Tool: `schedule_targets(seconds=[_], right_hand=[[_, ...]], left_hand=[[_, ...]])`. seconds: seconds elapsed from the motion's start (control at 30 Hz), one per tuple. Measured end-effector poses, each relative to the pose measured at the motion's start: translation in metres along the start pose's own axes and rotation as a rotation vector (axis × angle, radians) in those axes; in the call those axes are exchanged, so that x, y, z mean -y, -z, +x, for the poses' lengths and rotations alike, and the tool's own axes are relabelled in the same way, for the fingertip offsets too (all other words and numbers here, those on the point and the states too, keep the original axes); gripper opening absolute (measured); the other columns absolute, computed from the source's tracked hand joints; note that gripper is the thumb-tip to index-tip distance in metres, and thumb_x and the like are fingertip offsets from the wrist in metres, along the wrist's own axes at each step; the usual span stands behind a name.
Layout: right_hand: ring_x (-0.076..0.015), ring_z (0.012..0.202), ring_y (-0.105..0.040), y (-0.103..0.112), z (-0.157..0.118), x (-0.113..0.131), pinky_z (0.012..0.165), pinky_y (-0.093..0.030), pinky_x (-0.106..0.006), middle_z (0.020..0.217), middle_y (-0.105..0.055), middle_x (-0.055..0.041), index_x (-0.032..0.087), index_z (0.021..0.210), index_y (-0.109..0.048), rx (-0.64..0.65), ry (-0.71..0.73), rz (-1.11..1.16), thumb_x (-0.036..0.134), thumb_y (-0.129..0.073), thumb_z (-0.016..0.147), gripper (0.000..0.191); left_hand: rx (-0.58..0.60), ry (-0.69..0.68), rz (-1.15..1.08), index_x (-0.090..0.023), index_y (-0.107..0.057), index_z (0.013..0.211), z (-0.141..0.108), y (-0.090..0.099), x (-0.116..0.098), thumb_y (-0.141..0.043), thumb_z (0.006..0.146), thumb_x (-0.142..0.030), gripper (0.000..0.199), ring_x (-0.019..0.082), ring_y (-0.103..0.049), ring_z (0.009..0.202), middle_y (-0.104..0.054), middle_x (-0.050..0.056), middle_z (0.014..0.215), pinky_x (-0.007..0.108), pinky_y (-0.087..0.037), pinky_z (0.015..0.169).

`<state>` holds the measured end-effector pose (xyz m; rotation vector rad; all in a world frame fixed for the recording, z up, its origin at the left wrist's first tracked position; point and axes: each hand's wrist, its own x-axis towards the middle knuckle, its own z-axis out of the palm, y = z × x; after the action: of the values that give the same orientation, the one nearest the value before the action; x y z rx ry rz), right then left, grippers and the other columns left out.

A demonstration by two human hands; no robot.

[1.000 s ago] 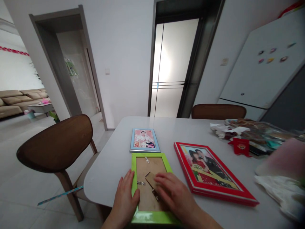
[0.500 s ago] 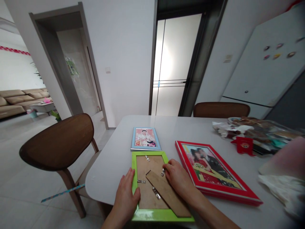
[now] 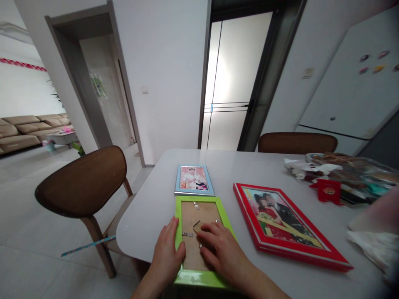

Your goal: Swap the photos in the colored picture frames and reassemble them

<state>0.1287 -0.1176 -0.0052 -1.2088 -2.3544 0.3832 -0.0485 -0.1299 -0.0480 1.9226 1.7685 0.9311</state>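
A lime-green picture frame (image 3: 204,279) lies face down on the table, its brown backing board (image 3: 190,258) upward. My left hand (image 3: 168,249) holds the frame's left side, with the thumb over the rail and the fingers along the outer edge. Bent over the brown stand leg (image 3: 197,228) is my right hand (image 3: 222,249), its fingertips on the leg and covering most of it. A small metal piece (image 3: 200,246) peeks out by the right thumb. Other metal clips sit at the top (image 3: 195,205), left (image 3: 187,234) and right (image 3: 217,220) of the board.
A light-blue framed photo (image 3: 193,179) lies beyond the green frame. To the right is a large red framed photo (image 3: 286,220). Farther right are a red packet (image 3: 329,191) and plastic-wrapped items (image 3: 358,166). A brown chair (image 3: 84,182) stands at the left.
My right hand has moved from the right-hand clip down and left onto the stand leg. My left hand keeps its place on the frame. The view has shifted slightly.
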Motion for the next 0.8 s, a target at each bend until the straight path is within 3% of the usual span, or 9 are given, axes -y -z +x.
schedule_targets(seconds=[0.2,0.33,0.43,0.53,0.8], right_hand=[[-0.0174,0.086,-0.046,-0.011,0.032,0.017,0.077,-0.033,-0.03,0.085,-0.056,-0.0036,0.022,0.081,-0.062,0.052,0.01,-0.067,0.025,-0.05,0.075,0.013],[-0.0162,0.08,-0.048,-0.022,0.045,0.02,0.072,-0.033,-0.027,0.079,-0.056,-0.0046,0.019,0.072,-0.061,0.006,-0.057,-0.122,0.021,-0.046,0.078,0.016],[-0.0155,0.079,-0.049,-0.024,0.049,0.012,0.071,-0.033,-0.025,0.078,-0.056,-0.0042,0.018,0.07,-0.06,-0.019,-0.071,-0.137,0.022,-0.046,0.077,0.016],[-0.015,0.081,-0.049,-0.023,0.056,-0.004,0.073,-0.033,-0.023,0.082,-0.057,-0.0043,0.018,0.08,-0.061,-0.055,-0.114,-0.163,0.025,-0.042,0.08,0.02],[-0.0203,0.086,-0.045,-0.027,0.075,-0.035,0.07,-0.031,-0.029,0.09,-0.055,-0.0078,0.019,0.09,-0.062,-0.103,-0.275,-0.246,0.023,-0.039,0.079,0.025]], left_hand=[[-0.012,-0.018,0.034,-0.011,-0.039,0.12,0.0,-0.001,0.0,-0.043,0.067,-0.015,0.054,0.02,-0.037,0.117,-0.043,0.011,0.127,0.038,-0.025,0.1],[0.003,-0.014,0.039,-0.01,-0.039,0.12,0.001,0.0,-0.002,-0.044,0.063,-0.012,0.057,0.019,-0.036,0.118,-0.042,0.011,0.128,0.037,-0.024,0.101],[0.027,0.004,0.053,-0.009,-0.038,0.121,0.0,0.001,-0.003,-0.043,0.063,-0.013,0.059,0.02,-0.034,0.119,-0.04,0.012,0.129,0.036,-0.023,0.102],[0.037,0.008,0.053,-0.006,-0.037,0.121,0.0,0.002,-0.004,-0.043,0.063,-0.013,0.059,0.02,-0.034,0.119,-0.039,0.013,0.129,0.037,-0.023,0.102],[-0.006,0.007,0.027,-0.006,-0.038,0.121,0.0,0.001,-0.003,-0.043,0.064,-0.014,0.058,0.021,-0.034,0.119,-0.04,0.013,0.128,0.037,-0.023,0.102]])
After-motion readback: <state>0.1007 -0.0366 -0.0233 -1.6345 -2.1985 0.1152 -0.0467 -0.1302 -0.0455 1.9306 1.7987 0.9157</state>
